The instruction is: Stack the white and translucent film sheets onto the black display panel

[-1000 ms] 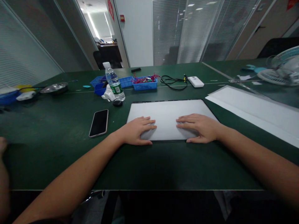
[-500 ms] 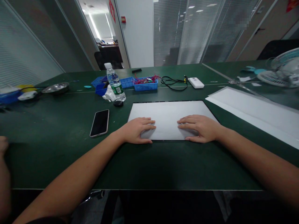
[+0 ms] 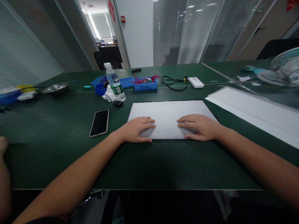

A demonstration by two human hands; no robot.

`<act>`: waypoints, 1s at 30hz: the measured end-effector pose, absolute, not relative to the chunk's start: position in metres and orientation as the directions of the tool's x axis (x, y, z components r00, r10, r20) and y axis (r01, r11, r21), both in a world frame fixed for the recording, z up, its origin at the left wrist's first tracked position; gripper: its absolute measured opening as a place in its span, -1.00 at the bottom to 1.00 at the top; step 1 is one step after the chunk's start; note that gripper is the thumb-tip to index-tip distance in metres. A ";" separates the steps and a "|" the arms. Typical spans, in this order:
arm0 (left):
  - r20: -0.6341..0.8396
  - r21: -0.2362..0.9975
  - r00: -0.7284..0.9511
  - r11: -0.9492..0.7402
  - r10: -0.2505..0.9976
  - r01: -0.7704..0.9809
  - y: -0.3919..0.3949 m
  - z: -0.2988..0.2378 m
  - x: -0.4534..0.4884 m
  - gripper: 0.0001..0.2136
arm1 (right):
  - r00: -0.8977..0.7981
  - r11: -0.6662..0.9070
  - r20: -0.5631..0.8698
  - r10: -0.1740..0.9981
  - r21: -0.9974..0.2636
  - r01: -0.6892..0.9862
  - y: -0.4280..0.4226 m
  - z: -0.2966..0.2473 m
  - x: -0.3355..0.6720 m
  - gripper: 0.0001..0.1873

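A white sheet [image 3: 168, 115] with a dark underside edge lies flat on the green table [image 3: 58, 146] in front of me. My left hand [image 3: 136, 129] rests palm down on the sheet's near left part, fingers stretched out and together. My right hand [image 3: 201, 127] lies flat on the near right part, fingers extended toward the left hand, thumb at the sheet's near edge. Neither hand holds anything.
A black phone [image 3: 99, 122] lies left of the sheet. Behind it stand a water bottle [image 3: 114, 81], blue trays [image 3: 144, 84], a black cable [image 3: 174, 82] and a white box [image 3: 196, 82]. A larger white sheet [image 3: 254, 110] lies at right, a fan [image 3: 282, 70] beyond. Another person's arm [image 3: 3, 174] shows at far left.
Both hands stay flat on the sheet; the right thumb has shifted slightly inward along the near edge. Only small camera movement otherwise.
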State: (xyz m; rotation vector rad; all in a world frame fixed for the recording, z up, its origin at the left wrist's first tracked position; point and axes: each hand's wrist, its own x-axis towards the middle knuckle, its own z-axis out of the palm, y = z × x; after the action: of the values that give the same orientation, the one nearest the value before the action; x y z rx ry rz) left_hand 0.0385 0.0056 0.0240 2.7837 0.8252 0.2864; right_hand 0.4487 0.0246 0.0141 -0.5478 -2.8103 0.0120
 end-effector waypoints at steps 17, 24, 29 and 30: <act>0.116 0.226 0.811 -0.810 0.574 0.541 0.005 0.023 0.041 -0.45 | -0.887 0.931 0.284 0.365 -0.090 0.355 0.025 0.017 0.449 -0.47; 0.115 0.188 0.819 -0.822 0.562 0.538 0.005 0.024 0.041 -0.46 | -0.468 0.579 0.487 0.738 -0.099 0.809 0.044 0.030 0.501 -0.47; 0.156 0.150 0.832 -0.845 0.533 0.513 0.005 0.023 0.040 -0.48 | -0.049 0.088 0.436 0.899 -0.069 0.994 0.076 0.015 0.585 -0.26; 0.166 0.142 0.836 -0.851 0.523 0.505 0.005 0.022 0.040 -0.49 | 0.039 -0.023 0.381 0.924 -0.046 0.999 0.082 0.010 0.601 -0.18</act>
State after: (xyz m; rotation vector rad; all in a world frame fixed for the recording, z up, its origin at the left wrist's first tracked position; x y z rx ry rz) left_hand 0.0396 0.0046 0.0225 2.9210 0.8198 0.3039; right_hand 0.6006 0.0821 0.0097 -2.0218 -1.9576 -0.3534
